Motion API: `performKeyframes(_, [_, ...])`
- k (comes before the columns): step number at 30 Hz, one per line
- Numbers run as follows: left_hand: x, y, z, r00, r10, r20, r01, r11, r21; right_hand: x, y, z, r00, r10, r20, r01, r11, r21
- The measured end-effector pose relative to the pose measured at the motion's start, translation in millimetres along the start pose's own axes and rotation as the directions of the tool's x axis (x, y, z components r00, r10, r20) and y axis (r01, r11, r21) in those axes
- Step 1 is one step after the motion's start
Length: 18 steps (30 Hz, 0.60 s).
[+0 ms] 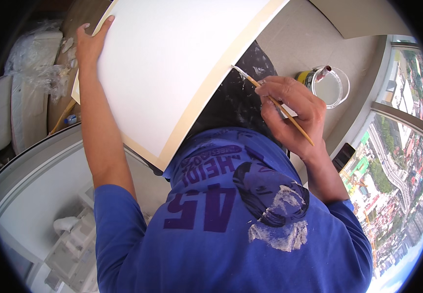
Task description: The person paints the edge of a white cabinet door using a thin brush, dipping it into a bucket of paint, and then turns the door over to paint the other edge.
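Observation:
A large white panel [158,63] with a cream border strip [214,80] along its edges lies tilted across my lap. At its far left edge my left hand [93,44] grips it, thumb on the face and the other fingers partly hidden by the edge. My right hand [294,110] pinches a thin paintbrush [289,117] with a wooden handle. The brush's white-coated tip [236,69] is at the panel's right edge; whether it touches cannot be made out. My dark, paint-flecked trousers [236,97] show under the panel.
To the right on the floor stands a clear tub [331,88] with a wire handle, a yellow-and-black can [305,78] beside it. A phone [343,156] rests by the window [392,161]. Plastic-wrapped pads [31,73] are at the left. A pale board [368,17] is at the upper right.

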State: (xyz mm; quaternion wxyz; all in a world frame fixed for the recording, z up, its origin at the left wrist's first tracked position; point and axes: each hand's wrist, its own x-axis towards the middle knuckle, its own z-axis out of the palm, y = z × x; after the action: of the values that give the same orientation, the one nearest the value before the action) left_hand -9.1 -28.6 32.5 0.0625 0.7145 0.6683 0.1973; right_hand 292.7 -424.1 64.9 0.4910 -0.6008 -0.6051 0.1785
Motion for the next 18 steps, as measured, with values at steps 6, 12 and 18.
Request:
performKeyframes(6, [2, -5, 0, 1.000, 0.000, -0.001, 0.000, 1.000, 0.005, -12, -13, 16, 0.993, -0.048, 0.112, 0.036, 0.994, 0.107])
performKeyframes(12, [0, 5, 2, 1.000, -0.019, 0.009, 0.019, 1.000, -0.017, -22, -22, 22, 0.985, -0.022, 0.169, -0.023, 0.966, 0.257])
performKeyframes(18, [0, 1, 1, 1.000, -0.028, 0.005, 0.028, 1.000, 0.006, -27, 32, -48, 0.964, 0.252, 0.081, -0.265, 0.903, 0.338])
